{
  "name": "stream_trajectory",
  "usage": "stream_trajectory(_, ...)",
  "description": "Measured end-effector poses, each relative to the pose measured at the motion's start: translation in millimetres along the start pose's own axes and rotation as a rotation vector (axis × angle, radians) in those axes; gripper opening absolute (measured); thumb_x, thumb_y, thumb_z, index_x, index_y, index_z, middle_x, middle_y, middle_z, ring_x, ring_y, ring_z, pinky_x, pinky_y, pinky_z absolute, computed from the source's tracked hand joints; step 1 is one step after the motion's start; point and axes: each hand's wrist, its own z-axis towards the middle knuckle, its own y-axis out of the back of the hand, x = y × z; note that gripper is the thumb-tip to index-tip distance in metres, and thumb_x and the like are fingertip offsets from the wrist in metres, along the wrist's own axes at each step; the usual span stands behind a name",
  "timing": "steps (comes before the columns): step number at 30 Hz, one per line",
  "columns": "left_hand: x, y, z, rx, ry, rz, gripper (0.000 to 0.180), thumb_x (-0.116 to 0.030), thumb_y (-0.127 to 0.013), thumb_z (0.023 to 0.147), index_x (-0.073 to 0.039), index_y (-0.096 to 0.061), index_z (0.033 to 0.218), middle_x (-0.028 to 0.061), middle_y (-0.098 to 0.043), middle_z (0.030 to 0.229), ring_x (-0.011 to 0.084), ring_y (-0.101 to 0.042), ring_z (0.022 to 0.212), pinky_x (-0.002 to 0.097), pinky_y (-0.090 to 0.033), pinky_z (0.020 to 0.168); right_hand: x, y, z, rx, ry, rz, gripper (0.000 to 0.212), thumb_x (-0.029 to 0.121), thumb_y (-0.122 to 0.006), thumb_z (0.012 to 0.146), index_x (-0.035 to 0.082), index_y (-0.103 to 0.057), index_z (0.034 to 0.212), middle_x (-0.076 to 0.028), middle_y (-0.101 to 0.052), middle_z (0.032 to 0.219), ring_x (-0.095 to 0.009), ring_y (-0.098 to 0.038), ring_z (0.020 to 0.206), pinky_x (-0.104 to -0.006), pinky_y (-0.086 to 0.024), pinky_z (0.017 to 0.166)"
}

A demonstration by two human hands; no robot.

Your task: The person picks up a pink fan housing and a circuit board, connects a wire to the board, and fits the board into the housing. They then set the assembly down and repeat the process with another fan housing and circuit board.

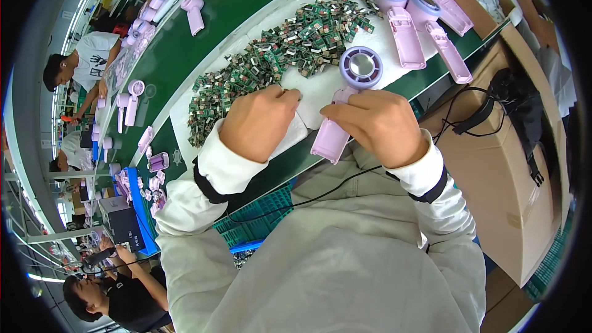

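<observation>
Setting: factory line, green conveyor belt (234, 9), white mat (320, 86).
Left hand (259, 122): curled knuckles-up, fingertips pinching a small green circuit board (290, 93) at the heap's edge.
Right hand (376, 124): gripping a lilac handheld fan (345, 102) by its handle.
Around: heap of circuit boards (277, 49), finished fans (419, 18), cardboard box (493, 166).

The right hand (379, 124) holds a pale purple little fan (345, 102) by its handle, round head up. The left hand (258, 122) pinches a tiny piece at the edge of a big pile of small green boards (277, 46). More purple fans (419, 18) lie beside the pile on the green belt (234, 9).
</observation>
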Motion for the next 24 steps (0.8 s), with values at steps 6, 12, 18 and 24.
stream_trajectory(6, -6, -1, -8, -0.123, -0.066, -0.21, 0.015, -0.016, -0.071, 0.093, -0.007, -0.069, 0.104, 0.0129, -0.064, 0.086, 0.0343, -0.068, 0.076, 0.044, -0.056, 0.066, 12, -1, 0, -0.072, -0.383, 0.325, 0.01, 0.014, -0.077, 0.087, 0.011, -0.078, 0.097, -0.007, -0.069, 0.073, -0.022, -0.062, 0.057, -0.033, -0.048, 0.053)
stream_trajectory(12, -5, -20, -1, -0.244, -0.035, -0.381, 0.018, -0.011, -0.075, 0.09, -0.004, -0.068, 0.106, 0.0127, -0.065, 0.091, 0.0326, -0.068, 0.078, 0.0418, -0.056, 0.07, 19, -11, 4, -0.157, -0.36, 0.097, 0.014, 0.02, -0.08, 0.086, 0.011, -0.078, 0.096, -0.007, -0.066, 0.064, -0.022, -0.059, 0.049, -0.0336, -0.046, 0.05)
stream_trajectory(18, 0, -20, 3, -0.185, -0.015, -0.466, 0.02, -0.009, -0.075, 0.09, -0.002, -0.066, 0.106, 0.0123, -0.066, 0.093, 0.0305, -0.069, 0.079, 0.0384, -0.057, 0.07, 20, -11, 5, -0.14, -0.385, 0.083, 0.015, 0.021, -0.08, 0.087, 0.009, -0.077, 0.095, -0.006, -0.061, 0.059, -0.022, -0.058, 0.048, -0.0347, -0.044, 0.049)
stream_trajectory(24, -26, -7, -14, -0.185, 0.135, -0.776, 0.02, -0.009, -0.076, 0.092, -0.002, -0.065, 0.108, 0.0109, -0.071, 0.096, 0.0236, -0.073, 0.082, 0.0324, -0.059, 0.074, 20, -1, 5, -0.06, -0.537, 0.245, 0.015, 0.02, -0.079, 0.087, 0.007, -0.076, 0.096, -0.008, -0.057, 0.056, -0.022, -0.056, 0.047, -0.0349, -0.041, 0.048)
